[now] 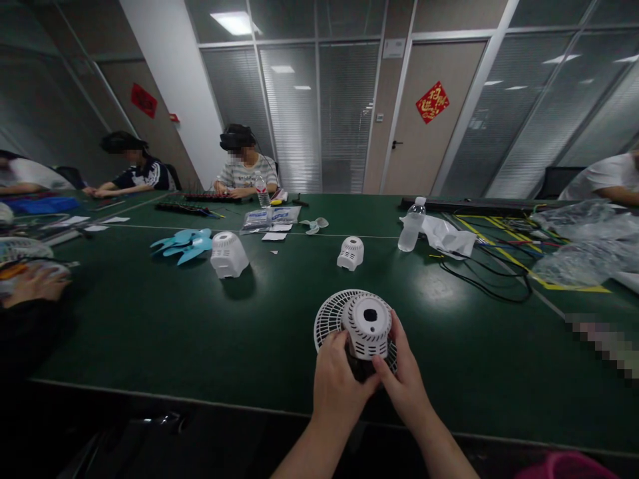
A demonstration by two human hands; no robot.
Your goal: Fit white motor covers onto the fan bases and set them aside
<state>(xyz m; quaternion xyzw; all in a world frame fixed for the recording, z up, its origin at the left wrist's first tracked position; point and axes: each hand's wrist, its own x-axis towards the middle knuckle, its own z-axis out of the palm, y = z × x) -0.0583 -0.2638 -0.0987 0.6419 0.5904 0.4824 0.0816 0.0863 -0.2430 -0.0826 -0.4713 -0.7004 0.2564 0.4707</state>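
Note:
Both my hands are wrapped around a white fan motor housing (368, 319) with slotted vents and a dark round hole in its end. My left hand (337, 376) grips its left and lower side. On the right, my right hand (402, 372) has its fingers along the side and its thumb near the lower edge. A white round fan grille (329, 316) shows behind and under the housing; whether the two are joined I cannot tell. Something dark shows beneath the housing between my hands. Beyond lies a smaller white vented housing (351, 253).
Farther left are a larger white housing (228, 256) and blue fan blades (184, 245). A small pale fan blade (315, 226) lies near plastic packets (269, 218). To the right stand a water bottle (412, 225), black cables (492, 283) and clear plastic bags (589, 246). A co-worker's hand (37, 283) is at far left.

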